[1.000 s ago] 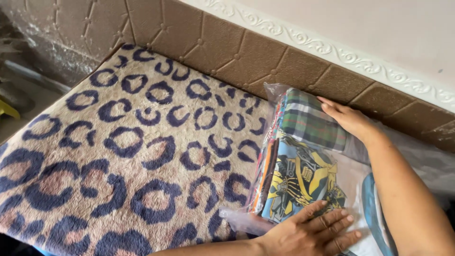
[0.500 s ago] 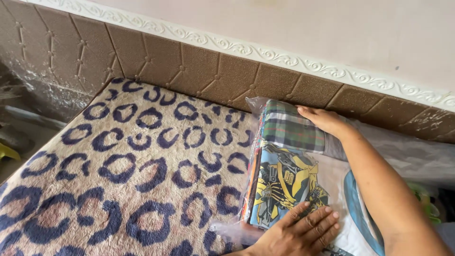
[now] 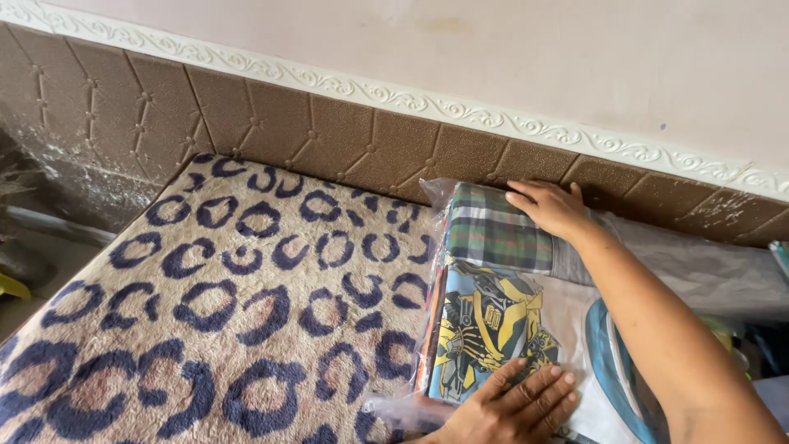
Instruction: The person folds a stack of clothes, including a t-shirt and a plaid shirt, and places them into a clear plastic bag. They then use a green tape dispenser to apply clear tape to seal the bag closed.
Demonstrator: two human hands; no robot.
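Note:
A clear plastic bag (image 3: 438,195) packed with folded clothes lies on the right side of a leopard-print blanket (image 3: 205,304). A green plaid garment (image 3: 490,234) is at the bag's far end, and a printed shirt with a yellow robot figure (image 3: 485,325) lies nearer me. My right hand (image 3: 549,207) rests flat on the far end of the bag near the wall, fingers together. My left hand (image 3: 514,404) presses flat on the near end, fingers spread. Neither hand grips anything.
A brown padded wall panel (image 3: 345,140) with a white moulded trim (image 3: 394,97) runs behind the blanket. More plastic-wrapped bundles (image 3: 707,271) lie to the right. At far left the blanket's edge drops to a floor with a yellow object (image 3: 10,286).
The view has shifted, so the bag sits lower and further right in frame. Both hands stay pressed on the bag's two ends, with little movement of their own.

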